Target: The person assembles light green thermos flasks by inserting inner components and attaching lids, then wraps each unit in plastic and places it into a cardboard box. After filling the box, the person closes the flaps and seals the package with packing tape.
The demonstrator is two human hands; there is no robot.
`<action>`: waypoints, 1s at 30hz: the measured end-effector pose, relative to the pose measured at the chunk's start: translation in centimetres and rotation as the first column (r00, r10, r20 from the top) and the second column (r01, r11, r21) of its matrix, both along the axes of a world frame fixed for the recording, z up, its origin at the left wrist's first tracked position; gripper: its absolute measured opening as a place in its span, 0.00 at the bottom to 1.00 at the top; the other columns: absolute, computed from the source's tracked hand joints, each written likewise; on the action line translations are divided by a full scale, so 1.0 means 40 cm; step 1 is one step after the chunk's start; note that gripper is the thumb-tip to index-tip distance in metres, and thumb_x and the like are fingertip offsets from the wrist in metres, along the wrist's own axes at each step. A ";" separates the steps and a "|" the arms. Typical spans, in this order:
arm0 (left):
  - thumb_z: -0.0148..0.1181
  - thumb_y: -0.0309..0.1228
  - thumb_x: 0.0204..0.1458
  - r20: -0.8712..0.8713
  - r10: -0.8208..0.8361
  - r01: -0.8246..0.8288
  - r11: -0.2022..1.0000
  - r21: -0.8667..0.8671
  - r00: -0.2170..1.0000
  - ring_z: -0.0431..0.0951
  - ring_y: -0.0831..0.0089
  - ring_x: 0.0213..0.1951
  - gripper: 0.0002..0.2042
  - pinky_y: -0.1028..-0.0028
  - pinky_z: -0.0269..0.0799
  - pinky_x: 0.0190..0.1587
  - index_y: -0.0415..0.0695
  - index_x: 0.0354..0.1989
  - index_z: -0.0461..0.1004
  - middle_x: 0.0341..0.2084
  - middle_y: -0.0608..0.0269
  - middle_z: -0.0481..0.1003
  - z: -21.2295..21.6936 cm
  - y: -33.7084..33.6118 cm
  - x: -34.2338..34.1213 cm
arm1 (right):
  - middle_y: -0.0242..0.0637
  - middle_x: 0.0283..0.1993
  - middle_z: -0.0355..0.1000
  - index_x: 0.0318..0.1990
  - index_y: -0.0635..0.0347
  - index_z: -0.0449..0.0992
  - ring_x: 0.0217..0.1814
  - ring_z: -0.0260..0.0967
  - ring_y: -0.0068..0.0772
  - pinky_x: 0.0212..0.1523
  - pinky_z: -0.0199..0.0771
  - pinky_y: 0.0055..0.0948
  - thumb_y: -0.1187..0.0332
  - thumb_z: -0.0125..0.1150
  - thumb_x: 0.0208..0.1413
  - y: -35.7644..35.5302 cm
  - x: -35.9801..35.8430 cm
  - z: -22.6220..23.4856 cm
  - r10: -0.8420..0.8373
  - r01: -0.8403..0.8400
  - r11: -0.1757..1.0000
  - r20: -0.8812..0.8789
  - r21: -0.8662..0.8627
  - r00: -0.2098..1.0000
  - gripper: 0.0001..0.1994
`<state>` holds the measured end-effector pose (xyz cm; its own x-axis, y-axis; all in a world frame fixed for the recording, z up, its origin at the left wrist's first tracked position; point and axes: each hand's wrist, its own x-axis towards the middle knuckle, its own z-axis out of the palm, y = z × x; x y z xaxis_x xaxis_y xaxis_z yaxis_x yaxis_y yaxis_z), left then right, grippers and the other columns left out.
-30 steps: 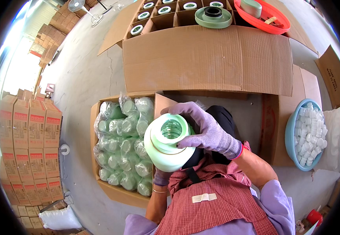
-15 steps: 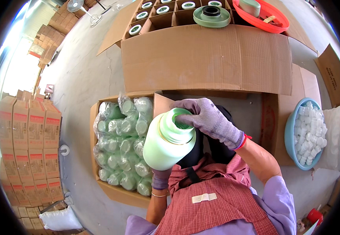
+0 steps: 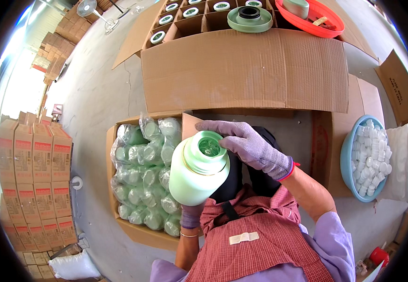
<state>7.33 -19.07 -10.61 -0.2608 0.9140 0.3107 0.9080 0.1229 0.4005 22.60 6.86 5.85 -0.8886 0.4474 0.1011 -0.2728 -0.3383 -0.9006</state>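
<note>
My left hand point(image 3: 192, 212), gloved in grey-purple, is closed around the lower side of a light green flask point(image 3: 195, 181), which hides most of the fingers. The flask is tilted, its uncapped mouth facing up and a shiny inside showing. At the neck, my right hand point(image 3: 251, 144), in the same kind of glove, has its index finger stretched along the far side and its thumb near the rim. Left of the flask, a cardboard box point(image 3: 143, 236) holds several rows of green pieces point(image 3: 150, 176) in clear plastic bags.
Ahead stands a large divided carton point(image 3: 241, 70) with white-rimmed flasks in its cells, green lids point(image 3: 250, 19) and a red basin point(image 3: 324, 29) on top. A blue basin point(image 3: 347, 164) of white caps point(image 3: 371, 160) stands at right. Stacked cartons point(image 3: 35, 174) are at left.
My right thumb has drawn back out of the flask's mouth to its rim, so the opening shows more. The flask sits slightly farther left in the picture, along with the whole scene.
</note>
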 end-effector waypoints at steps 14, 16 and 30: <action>0.67 0.31 0.47 -0.001 -0.093 0.093 0.996 -0.015 0.996 0.76 0.59 0.48 0.25 0.63 0.69 0.54 0.42 0.55 0.71 0.48 0.54 0.75 0.067 0.052 0.013 | 0.43 0.66 0.60 0.69 0.64 0.49 0.69 0.55 0.34 0.70 0.51 0.34 0.68 0.76 0.42 -0.051 0.007 0.009 0.039 -0.013 0.985 -0.151 0.170 0.988 0.48; 0.67 0.31 0.47 0.022 -0.089 0.090 0.996 -0.020 0.996 0.76 0.58 0.47 0.24 0.64 0.69 0.53 0.41 0.54 0.71 0.47 0.53 0.75 0.062 0.056 0.008 | 0.43 0.66 0.60 0.69 0.64 0.49 0.69 0.55 0.33 0.70 0.51 0.34 0.69 0.76 0.42 -0.049 0.007 0.012 0.055 -0.028 0.984 -0.150 0.173 0.987 0.49; 0.64 0.32 0.50 0.489 -0.242 0.407 0.873 -0.267 0.838 0.78 0.53 0.41 0.21 0.64 0.73 0.47 0.38 0.52 0.71 0.44 0.46 0.75 0.503 0.395 -0.083 | 0.52 0.52 0.70 0.54 0.63 0.69 0.52 0.71 0.53 0.54 0.74 0.37 0.66 0.62 0.52 -0.085 0.301 -0.188 -0.343 -0.298 0.503 0.505 0.811 0.792 0.22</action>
